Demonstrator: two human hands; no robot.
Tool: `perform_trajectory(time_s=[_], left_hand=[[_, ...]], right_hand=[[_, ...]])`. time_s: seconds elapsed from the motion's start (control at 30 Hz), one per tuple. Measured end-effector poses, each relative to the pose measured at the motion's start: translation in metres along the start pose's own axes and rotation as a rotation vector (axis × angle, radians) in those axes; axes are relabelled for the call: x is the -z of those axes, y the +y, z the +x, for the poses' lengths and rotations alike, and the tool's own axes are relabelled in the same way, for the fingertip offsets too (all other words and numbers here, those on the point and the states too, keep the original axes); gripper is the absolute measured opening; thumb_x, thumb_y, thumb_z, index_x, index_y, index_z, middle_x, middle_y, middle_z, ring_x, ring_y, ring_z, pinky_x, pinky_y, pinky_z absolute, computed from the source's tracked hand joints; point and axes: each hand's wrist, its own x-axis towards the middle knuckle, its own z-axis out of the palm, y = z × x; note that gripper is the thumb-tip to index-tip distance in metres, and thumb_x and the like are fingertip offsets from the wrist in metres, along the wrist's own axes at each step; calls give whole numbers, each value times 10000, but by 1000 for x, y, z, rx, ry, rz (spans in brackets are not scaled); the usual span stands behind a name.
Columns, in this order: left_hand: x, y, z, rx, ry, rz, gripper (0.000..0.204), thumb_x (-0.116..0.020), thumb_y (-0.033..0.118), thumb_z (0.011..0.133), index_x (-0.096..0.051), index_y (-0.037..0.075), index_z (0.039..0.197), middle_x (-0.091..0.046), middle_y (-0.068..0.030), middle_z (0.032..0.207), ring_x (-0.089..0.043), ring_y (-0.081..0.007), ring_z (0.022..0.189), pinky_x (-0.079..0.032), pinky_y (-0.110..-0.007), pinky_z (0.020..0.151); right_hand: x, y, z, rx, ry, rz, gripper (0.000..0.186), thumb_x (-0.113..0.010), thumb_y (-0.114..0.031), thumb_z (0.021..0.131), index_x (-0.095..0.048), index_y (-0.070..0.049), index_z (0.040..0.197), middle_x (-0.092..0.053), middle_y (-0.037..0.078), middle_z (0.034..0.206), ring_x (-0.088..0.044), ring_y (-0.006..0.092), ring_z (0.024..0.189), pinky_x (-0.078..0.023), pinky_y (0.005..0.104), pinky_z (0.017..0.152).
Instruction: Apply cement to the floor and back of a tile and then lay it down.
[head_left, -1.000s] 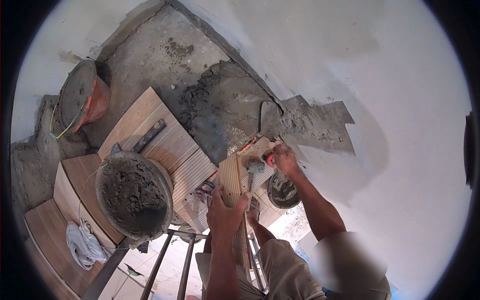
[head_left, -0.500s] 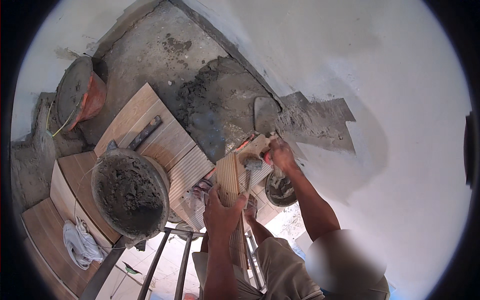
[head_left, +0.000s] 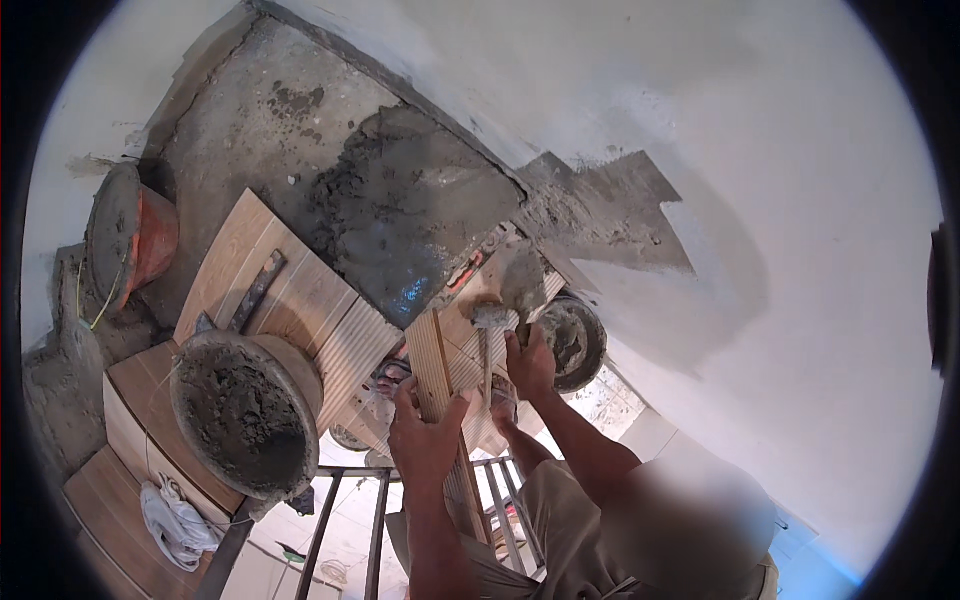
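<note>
The left hand [head_left: 425, 440], partly curled, grips a wood-grained plank [head_left: 431, 370] by both edges, while the right hand [head_left: 530, 365] is closed around the handle of a trowel [head_left: 522, 275] whose smeared blade points away from the person. The plank lies in front of the person, its long axis running up the view and leaning slightly left, with a hammer [head_left: 492, 318] between it and the right hand. Beyond lie a mortar bucket [head_left: 601, 358] at right, a large mortar basin [head_left: 298, 367] at left, and spread mortar [head_left: 420, 190] ahead.
</note>
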Motion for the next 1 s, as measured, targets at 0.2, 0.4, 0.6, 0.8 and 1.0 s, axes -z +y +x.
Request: perform_trajectory(time_s=[0.2, 0.4, 0.6, 0.8, 1.0], left_hand=[[-8, -11, -2, -18, 15, 68, 788, -831, 499, 767, -534, 101, 1378, -704, -213, 1205, -680, -388, 1117, -501, -488, 983], [-5, -15, -1, -32, 72, 17, 788, -837, 494, 763, -536, 92, 1371, -716, -199, 1165, -686, -377, 1085, -501, -477, 978], [-1, -10, -3, -2, 93, -30, 788, -839, 473, 759, -539, 52, 1355, -739, -179, 1068, -699, -347, 1029, -504, -451, 955], [-2, -12, -2, 27, 75, -80, 791, -830, 468, 762, -544, 50, 1370, -730, -190, 1100, -693, -341, 1045, -507, -441, 956], [-5, -19, 3, 22, 90, -80, 807, -831, 475, 773, -536, 55, 1396, -679, -224, 1223, -671, -370, 1117, -506, -465, 974]], right_hand=[[2, 1, 47, 187, 150, -27, 388, -647, -252, 953, -493, -10, 1213, -590, 309, 1143, -609, 524, 1026, -519, 584, 813], [11, 5, 49, 224, 82, -113, 408, -652, -242, 940, -499, -28, 1252, -606, 268, 1145, -635, 500, 1023, -543, 572, 809], [5, 16, -4, 272, -157, -49, 411, -707, -250, 904, -552, -29, 1214, -646, 253, 1095, -655, 487, 973, -546, 560, 799], [38, -11, -45, 41, -440, 245, 409, -743, -226, 891, -596, 3, 1198, -650, 214, 1002, -671, 420, 875, -539, 450, 757], [46, -40, -45, 409, -7, 344, 391, -710, -215, 903, -574, 2, 1199, -628, 218, 952, -656, 441, 845, -530, 465, 740]])
